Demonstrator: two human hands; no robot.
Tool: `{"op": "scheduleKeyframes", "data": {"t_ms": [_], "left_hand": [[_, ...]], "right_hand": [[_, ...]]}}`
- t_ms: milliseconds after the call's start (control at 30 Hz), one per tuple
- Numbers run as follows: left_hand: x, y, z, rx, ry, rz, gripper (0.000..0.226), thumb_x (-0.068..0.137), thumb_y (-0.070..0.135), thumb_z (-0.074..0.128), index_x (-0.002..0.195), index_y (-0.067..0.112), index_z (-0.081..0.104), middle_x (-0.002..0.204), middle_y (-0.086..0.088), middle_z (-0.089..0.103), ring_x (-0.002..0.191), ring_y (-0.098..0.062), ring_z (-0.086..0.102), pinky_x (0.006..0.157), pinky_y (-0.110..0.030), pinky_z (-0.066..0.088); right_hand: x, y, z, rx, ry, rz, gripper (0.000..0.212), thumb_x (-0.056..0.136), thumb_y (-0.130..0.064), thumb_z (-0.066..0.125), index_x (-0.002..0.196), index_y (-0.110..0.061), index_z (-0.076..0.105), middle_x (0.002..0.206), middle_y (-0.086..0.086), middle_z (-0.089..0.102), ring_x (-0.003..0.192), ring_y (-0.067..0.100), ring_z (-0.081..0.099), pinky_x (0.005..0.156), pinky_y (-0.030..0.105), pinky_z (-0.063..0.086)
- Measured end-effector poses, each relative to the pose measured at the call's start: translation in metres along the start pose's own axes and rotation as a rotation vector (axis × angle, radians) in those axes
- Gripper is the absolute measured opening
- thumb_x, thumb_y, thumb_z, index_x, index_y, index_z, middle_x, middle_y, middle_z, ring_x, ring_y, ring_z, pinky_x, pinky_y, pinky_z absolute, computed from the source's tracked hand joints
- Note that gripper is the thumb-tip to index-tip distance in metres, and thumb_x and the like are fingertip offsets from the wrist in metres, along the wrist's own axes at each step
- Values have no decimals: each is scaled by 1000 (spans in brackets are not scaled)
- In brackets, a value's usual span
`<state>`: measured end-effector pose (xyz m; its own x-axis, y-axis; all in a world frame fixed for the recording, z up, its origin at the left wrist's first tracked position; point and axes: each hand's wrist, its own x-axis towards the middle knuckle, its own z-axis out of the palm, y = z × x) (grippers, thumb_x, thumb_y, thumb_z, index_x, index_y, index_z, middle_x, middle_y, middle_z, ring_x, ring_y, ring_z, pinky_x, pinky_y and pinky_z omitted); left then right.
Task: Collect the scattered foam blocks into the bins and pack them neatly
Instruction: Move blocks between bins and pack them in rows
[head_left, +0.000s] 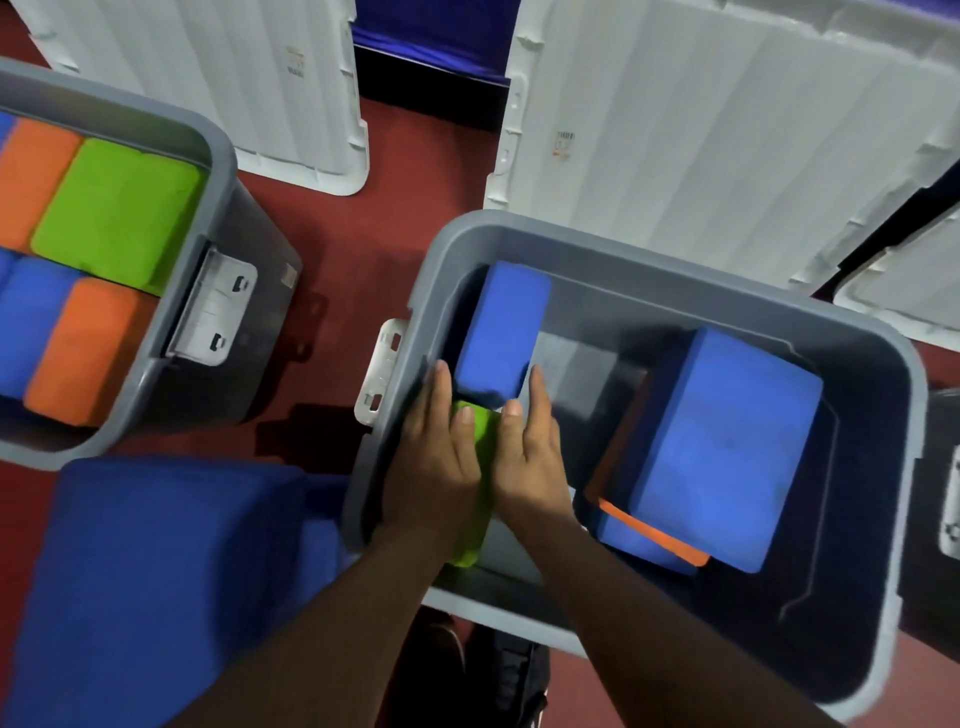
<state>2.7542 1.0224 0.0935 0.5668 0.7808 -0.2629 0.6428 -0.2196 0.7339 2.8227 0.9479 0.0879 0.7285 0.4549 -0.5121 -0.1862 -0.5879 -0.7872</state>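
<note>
Both my hands reach into the grey bin (613, 249) in front of me. My left hand (434, 457) and my right hand (530, 452) lie side by side with straight fingers, pressing on a green foam block (480, 431) that shows only as a strip between them. Just beyond my fingertips stands a blue block (501, 327) against the bin's left wall. On the bin's right side a large blue block (727, 447) lies tilted over an orange block (654, 530) and another blue one.
A second grey bin (244, 291) at the left holds packed orange, green (117, 208) and blue blocks. A big blue block (156, 582) lies on the red floor at lower left. White lids (727, 135) lean behind the bins.
</note>
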Motion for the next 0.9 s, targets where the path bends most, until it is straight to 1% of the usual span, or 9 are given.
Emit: {"op": "scheduleKeyframes", "data": {"t_ms": [100, 167, 267, 333, 433, 533, 700, 833, 900], "left_hand": [[9, -2, 12, -8, 22, 54, 60, 103, 42, 25, 158, 18, 28, 164, 1, 30, 149, -9, 27, 122, -29, 24], [16, -8, 18, -14, 30, 85, 58, 105, 37, 25, 158, 12, 30, 164, -2, 30, 150, -11, 28, 122, -24, 21], [21, -22, 22, -11, 8, 97, 56, 106, 32, 28, 158, 12, 29, 165, -3, 29, 150, -10, 26, 118, -11, 14], [23, -28, 24, -20, 8, 95, 57, 105, 35, 28, 158, 12, 30, 164, -5, 31, 148, -9, 27, 115, -6, 12], [30, -34, 25, -76, 18, 96, 56, 105, 33, 30, 156, 9, 33, 158, -6, 38, 142, -1, 30, 112, -2, 14], [40, -39, 21, -146, 18, 99, 52, 106, 26, 34, 153, 5, 38, 151, -1, 40, 136, 6, 30, 111, -4, 18], [46, -47, 17, -228, 9, 31, 50, 104, 30, 36, 148, 7, 43, 145, -1, 48, 132, -5, 44, 112, -18, 32], [36, -32, 21, -273, -23, -42, 50, 103, 33, 35, 149, 15, 43, 144, 5, 50, 129, -3, 47, 107, -13, 34], [35, -29, 23, -239, -29, -108, 56, 101, 40, 30, 150, 16, 43, 148, 2, 51, 133, -8, 47, 108, -14, 32]], "right_hand": [[22, -4, 4, 21, 45, -25, 57, 108, -46, 28, 162, -33, 15, 163, -15, 24, 134, -21, 15, 116, 11, 14], [34, -3, 10, 19, 63, -35, 56, 109, -43, 27, 162, -29, 14, 166, -11, 21, 144, -8, 18, 123, 23, 15], [38, 6, 19, -23, 50, -38, 57, 109, -45, 26, 163, -31, 12, 164, -9, 28, 142, 5, 36, 112, 20, 26], [37, 12, 25, -46, 62, 3, 63, 105, -55, 24, 162, -32, 14, 160, -4, 39, 135, 14, 48, 108, 29, 36], [43, 14, 34, -27, 136, -21, 75, 96, -71, 23, 152, -23, 37, 147, 4, 53, 133, 24, 52, 110, 47, 40], [51, 10, 43, 2, 185, -79, 63, 100, -63, 26, 144, -21, 44, 138, 3, 56, 128, 20, 53, 108, 49, 42], [51, 8, 48, 31, 189, -91, 53, 104, -57, 28, 144, -26, 43, 137, -1, 52, 128, 13, 51, 109, 45, 42], [46, 3, 35, 10, 125, 1, 48, 105, -55, 26, 144, -30, 42, 137, -6, 56, 126, 14, 54, 106, 41, 43], [47, -2, 26, 16, 76, 59, 44, 107, -52, 27, 145, -33, 40, 137, -9, 57, 126, 14, 54, 104, 37, 42]]}}
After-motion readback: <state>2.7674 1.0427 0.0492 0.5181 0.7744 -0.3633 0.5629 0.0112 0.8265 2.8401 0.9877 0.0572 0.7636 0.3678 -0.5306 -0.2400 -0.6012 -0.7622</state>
